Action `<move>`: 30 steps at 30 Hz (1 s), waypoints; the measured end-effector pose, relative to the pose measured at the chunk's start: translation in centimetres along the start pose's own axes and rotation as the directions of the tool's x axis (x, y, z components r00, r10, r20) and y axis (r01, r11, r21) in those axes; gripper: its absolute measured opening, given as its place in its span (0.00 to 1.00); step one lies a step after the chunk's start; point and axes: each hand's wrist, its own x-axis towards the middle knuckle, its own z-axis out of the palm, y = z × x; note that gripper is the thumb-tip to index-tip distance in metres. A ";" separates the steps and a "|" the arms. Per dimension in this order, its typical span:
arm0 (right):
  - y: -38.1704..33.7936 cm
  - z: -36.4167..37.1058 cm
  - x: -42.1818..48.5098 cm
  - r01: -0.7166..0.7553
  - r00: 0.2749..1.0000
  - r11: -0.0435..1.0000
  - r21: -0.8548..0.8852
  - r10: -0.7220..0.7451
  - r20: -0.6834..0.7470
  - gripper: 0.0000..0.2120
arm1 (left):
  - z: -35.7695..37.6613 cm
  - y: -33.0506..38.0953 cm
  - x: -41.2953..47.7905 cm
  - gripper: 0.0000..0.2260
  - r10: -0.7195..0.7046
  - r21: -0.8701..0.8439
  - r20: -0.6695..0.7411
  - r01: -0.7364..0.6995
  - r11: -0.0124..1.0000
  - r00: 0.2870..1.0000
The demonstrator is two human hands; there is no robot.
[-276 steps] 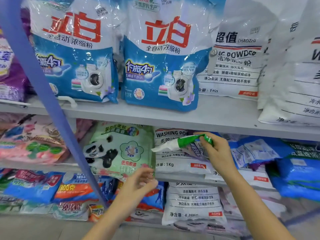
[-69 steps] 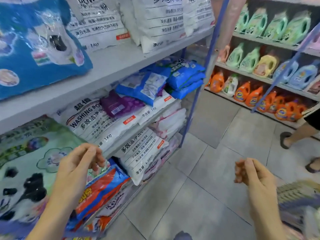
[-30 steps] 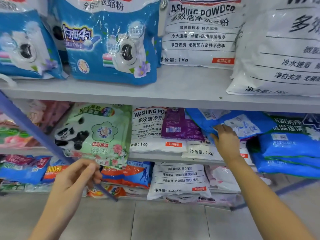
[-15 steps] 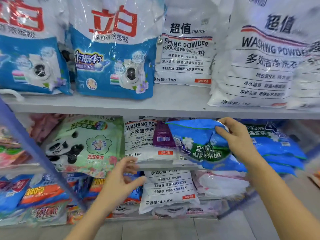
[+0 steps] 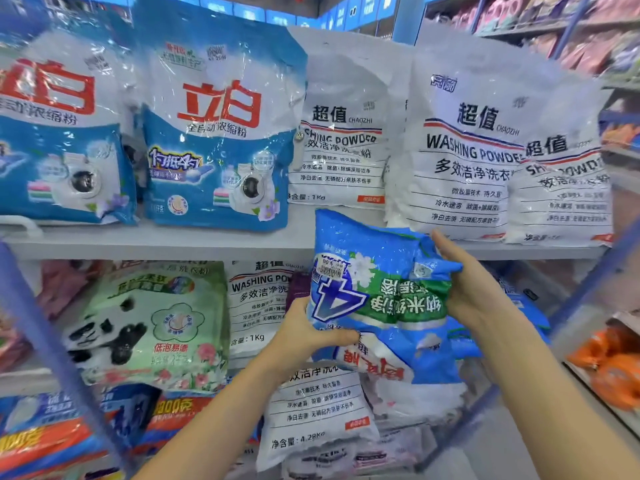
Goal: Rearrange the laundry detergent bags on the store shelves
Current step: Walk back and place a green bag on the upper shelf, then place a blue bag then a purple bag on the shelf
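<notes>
L hand [image 5: 304,336] low centre, thumb across the front, fingers hidden behind: gripping lower-left edge of blue detergent bag [image 5: 377,296]. R hand [image 5: 474,289] curled round the bag's upper-right edge, plastic bunched under the fingers. Both hands closed on it.

Bag held in the air, off any shelf, in front of the mid shelf opening, top corner overlapping the upper shelf [image 5: 207,242] lip. Print upside down: big blue "4" in a white outline, green band w/ white chars, white flower, price sticker near top-left. Lower part white w/ red chars. Soft pouch, creased, glossy.

Just behind and below: white 4.28Kg washing powder bag [image 5: 311,410] on the lower shelf. Mid shelf, left to right: green panda bag [image 5: 152,323], white 1Kg washing powder bag [image 5: 256,299], sliver of a purple bag [image 5: 299,285], blue bags [image 5: 526,306] behind R wrist. Blue shelf upright [image 5: 41,341] blurred at near left.

Upper shelf: two blue-white bags w/ washing-machine pic [image 5: 218,140] at left, upright white washing powder bags [image 5: 464,150] at right. Orange bottles [image 5: 613,372] far right, blurred.
</notes>
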 end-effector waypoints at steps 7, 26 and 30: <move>0.1 -0.9 -0.3 -0.068 0.994 0.984 0.162 0.053 0.092 0.26 | -1.8 3.9 -0.5 0.25 -0.031 -0.155 -0.037 0.025 0.988 0.999; 3.0 10.8 -0.2 0.426 0.899 0.885 0.189 -0.438 0.024 0.08 | -5.1 5.0 -2.7 0.27 -0.048 -0.588 -0.549 -0.344 0.732 0.835; -0.9 13.5 1.9 0.632 0.773 0.738 -0.236 -0.621 0.126 0.13 | -4.3 1.1 -5.1 0.20 -0.283 -0.595 -0.416 -0.024 0.803 0.864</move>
